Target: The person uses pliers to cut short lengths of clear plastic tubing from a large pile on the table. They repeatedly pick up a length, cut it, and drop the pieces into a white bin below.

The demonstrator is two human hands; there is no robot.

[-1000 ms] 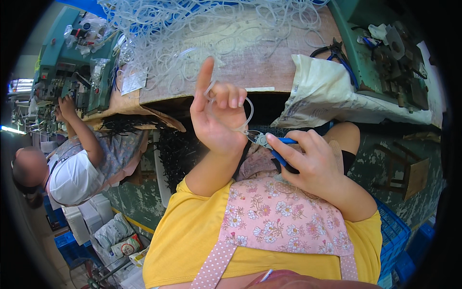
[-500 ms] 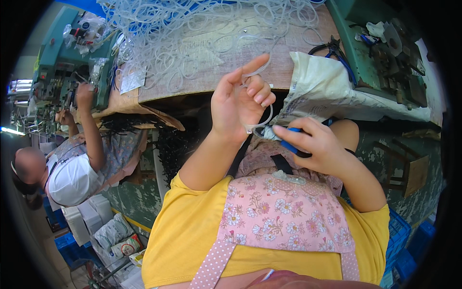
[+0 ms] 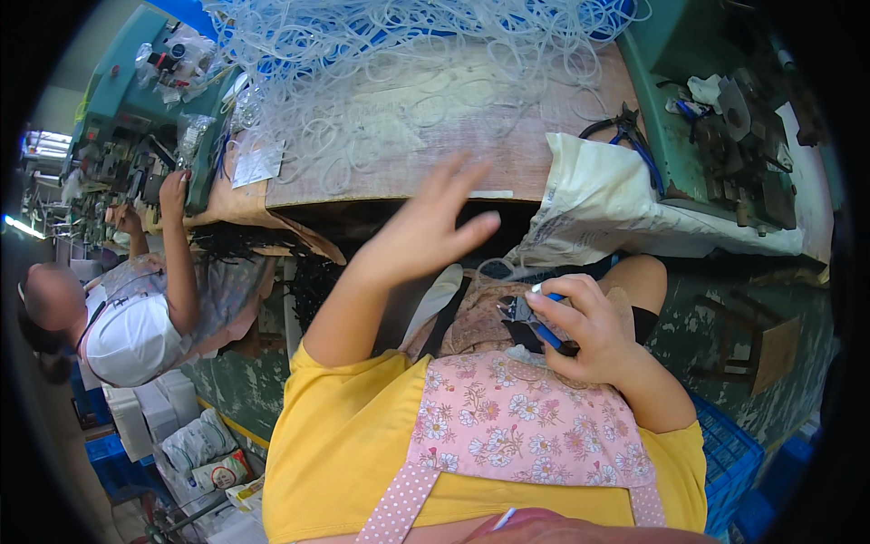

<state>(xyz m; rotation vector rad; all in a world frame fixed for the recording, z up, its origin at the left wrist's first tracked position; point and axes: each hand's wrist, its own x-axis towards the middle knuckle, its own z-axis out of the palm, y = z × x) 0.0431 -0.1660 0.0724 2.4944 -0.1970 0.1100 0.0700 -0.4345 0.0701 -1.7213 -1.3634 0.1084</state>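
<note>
A small pair of blue-handled cutters (image 3: 535, 319) is gripped in the right hand (image 3: 580, 331), just right of centre frame, held low over the lap with the metal nose pointing left. The grip there is clenched tight round the handles. The left hand (image 3: 430, 231) is raised at centre frame with the fingers spread wide and nothing held in it, so that grip is fully released. A thin clear loop (image 3: 494, 269) can just be made out between the two hands, though whether it's touched by either can't be told.

Looks like a between-pieces moment: one trim seems to be finished and a fresh piece is probably being reached for. The next move would call for a single strand to be picked from the tangle without dragging its neighbours along, then brought to the cutter nose.

Further out, the wooden bench (image 3: 507, 145) across the upper frame is covered by a big heap of clear tubing loops (image 3: 381, 63). A white sack (image 3: 616, 204) is draped off its right edge. At the left edge, a co-worker (image 3: 136, 308) is seated at the same bench.
</note>
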